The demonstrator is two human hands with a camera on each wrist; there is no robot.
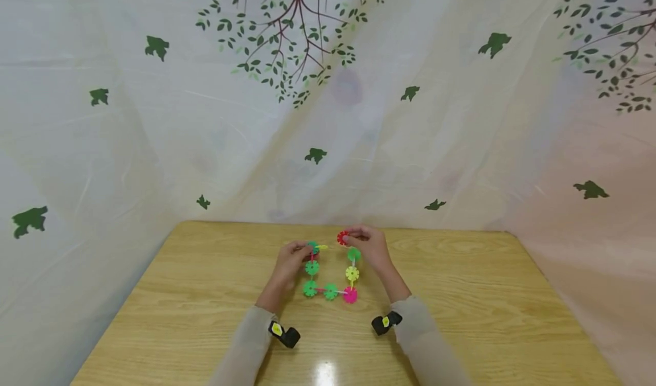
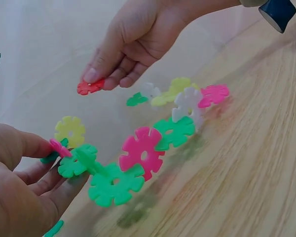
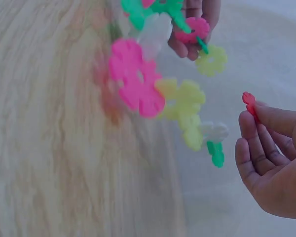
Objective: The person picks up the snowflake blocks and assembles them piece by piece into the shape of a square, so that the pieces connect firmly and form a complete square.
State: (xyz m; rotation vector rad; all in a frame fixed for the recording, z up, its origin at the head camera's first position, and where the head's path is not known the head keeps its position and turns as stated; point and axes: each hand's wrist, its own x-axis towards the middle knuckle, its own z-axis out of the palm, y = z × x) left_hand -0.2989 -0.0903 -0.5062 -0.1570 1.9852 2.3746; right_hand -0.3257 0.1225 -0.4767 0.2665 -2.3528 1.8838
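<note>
A U-shaped chain of interlocking plastic snowflake discs (image 1: 330,291), in green, pink, yellow and white, is between the two hands. My left hand (image 1: 287,267) grips its far left end, with thumb and fingers around a pink disc (image 2: 59,147) and a green one. From that end a yellow disc (image 2: 70,131) sticks out. A red snowflake disc (image 3: 248,102) is pinched between thumb and fingers of my right hand (image 1: 373,252). The red disc is apart from the chain, just beyond the green disc (image 1: 354,254) at the chain's right end. A bright pink disc (image 3: 138,79) forms the near right corner.
The wooden table (image 1: 461,306) extends around both arms. Behind its far edge hangs a pale cloth (image 1: 246,135) printed with trees and green birds. A black wrist camera (image 1: 283,334) sits on the left sleeve and another black camera (image 1: 386,322) on the right.
</note>
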